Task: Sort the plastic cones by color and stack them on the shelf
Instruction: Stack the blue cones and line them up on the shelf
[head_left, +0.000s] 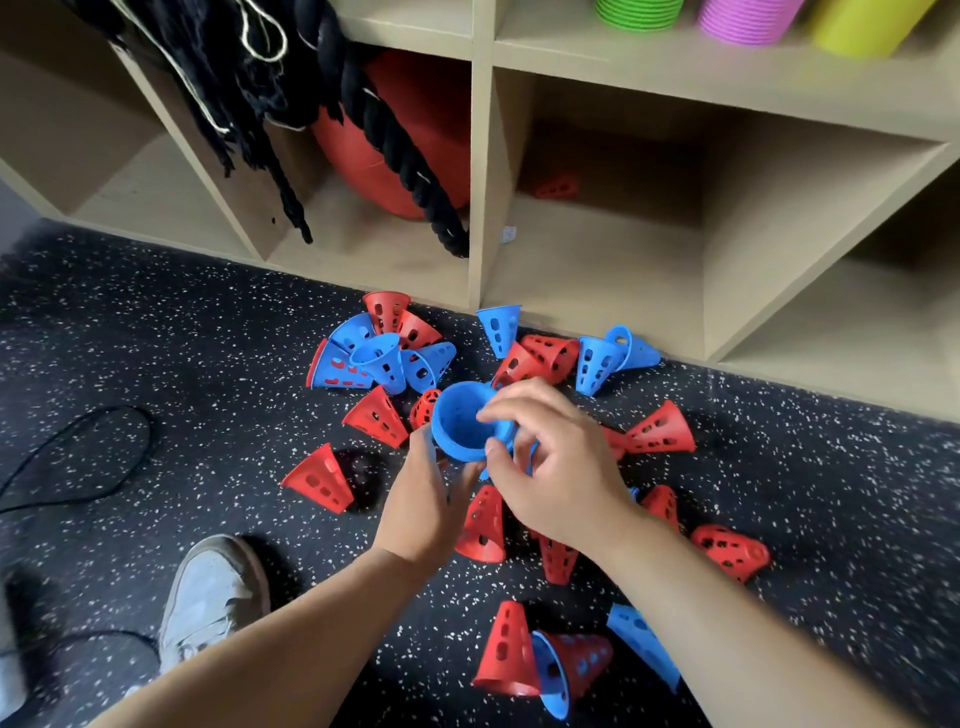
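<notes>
Several red and blue perforated plastic cones lie scattered on the speckled floor (208, 338) in front of a wooden shelf (483, 171). My left hand (426, 499) grips a stack of blue cones (457, 421) from below, its wide opening turned toward me. My right hand (556, 462) pinches the right side of that stack's rim, with another blue cone partly hidden under its fingers. A blue cluster (379, 358) lies to the upper left. Red cones (319, 480) surround my hands. One red cone (557, 186) sits inside the lower middle shelf compartment.
Green (639, 13), pink (748, 21) and yellow (862, 28) stacks stand on the upper shelf. A red ball (410, 140) and black ropes (384, 130) fill the compartment to the left. My shoe (213, 597) and a black cable (83, 457) lie at the left.
</notes>
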